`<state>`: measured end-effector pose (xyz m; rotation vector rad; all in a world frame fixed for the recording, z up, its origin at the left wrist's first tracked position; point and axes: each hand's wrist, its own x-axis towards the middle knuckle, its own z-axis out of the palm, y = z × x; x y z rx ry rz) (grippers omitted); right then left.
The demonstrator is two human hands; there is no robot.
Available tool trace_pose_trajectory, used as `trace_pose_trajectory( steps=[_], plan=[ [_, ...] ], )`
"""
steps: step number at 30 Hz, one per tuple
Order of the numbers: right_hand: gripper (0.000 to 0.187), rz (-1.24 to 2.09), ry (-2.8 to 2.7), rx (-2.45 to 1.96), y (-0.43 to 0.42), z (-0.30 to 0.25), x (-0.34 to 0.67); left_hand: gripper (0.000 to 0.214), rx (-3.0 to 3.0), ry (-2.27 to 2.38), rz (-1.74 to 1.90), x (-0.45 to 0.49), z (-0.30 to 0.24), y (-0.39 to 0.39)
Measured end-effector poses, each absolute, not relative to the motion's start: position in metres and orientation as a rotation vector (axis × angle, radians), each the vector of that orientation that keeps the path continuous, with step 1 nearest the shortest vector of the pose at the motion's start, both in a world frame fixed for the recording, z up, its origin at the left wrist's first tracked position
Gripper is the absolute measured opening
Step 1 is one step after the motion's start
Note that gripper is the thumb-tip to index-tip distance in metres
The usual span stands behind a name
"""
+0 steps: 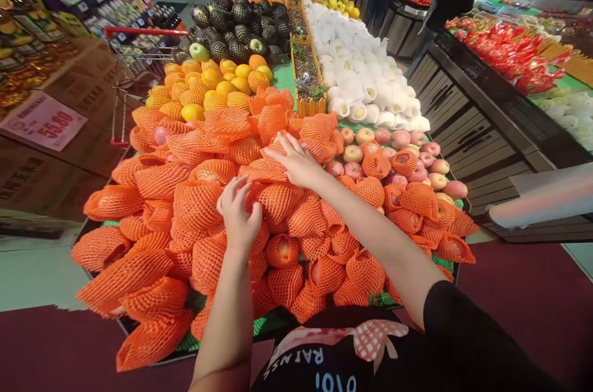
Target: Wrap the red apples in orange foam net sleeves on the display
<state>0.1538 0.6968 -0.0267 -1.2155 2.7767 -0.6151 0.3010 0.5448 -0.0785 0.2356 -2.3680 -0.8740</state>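
My right hand [295, 162] reaches across the display with its fingers stretched out, lying on an orange foam net [262, 171] in the middle of the pile. To its left and nearer to me, my left hand [239, 214] has bent fingers spread apart, close to a bulging orange foam net [198, 202]. Whether its fingertips touch the nets, I cannot tell. Neither hand grips anything visible. Around both hands lie many net-wrapped fruits; a reddish apple [283, 250] shows through the mouth of one net. Bare apples [353, 170] lie to the right of my right hand.
Behind are yellow fruits [225, 88], dark netted fruits [227, 28] and white-wrapped fruits [365, 80], split by a planter box [306, 71]. A shopping cart [134, 65] and cartons [50, 157] stand left. At right is another stand [500, 126]; people are at the back.
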Motion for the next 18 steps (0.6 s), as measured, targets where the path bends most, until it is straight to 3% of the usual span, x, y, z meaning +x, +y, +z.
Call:
trace_pose_trajectory(
  steps=[5, 9, 13, 18],
  plan=[
    [0.064, -0.931, 2.637, -1.348, 0.739, 0.007, 0.192, 0.025, 0.217, -1.988, -1.079, 0.329, -0.047, 0.569],
    [0.009, -1.354, 2.432, -1.230, 0.768, 0.030, 0.233, 0.026, 0.140, -1.988, -1.231, 0.356, -0.029, 0.580],
    [0.017, -1.607, 2.563, -0.971, 0.787, 0.039, 0.278, 0.039, 0.114, -2.103, -1.283, 0.379, -0.027, 0.604],
    [0.011, -1.488, 2.773, -1.091, 0.813, 0.035, 0.328, 0.035, 0.109, -2.147, -1.515, 0.394, -0.036, 0.654]
  ],
)
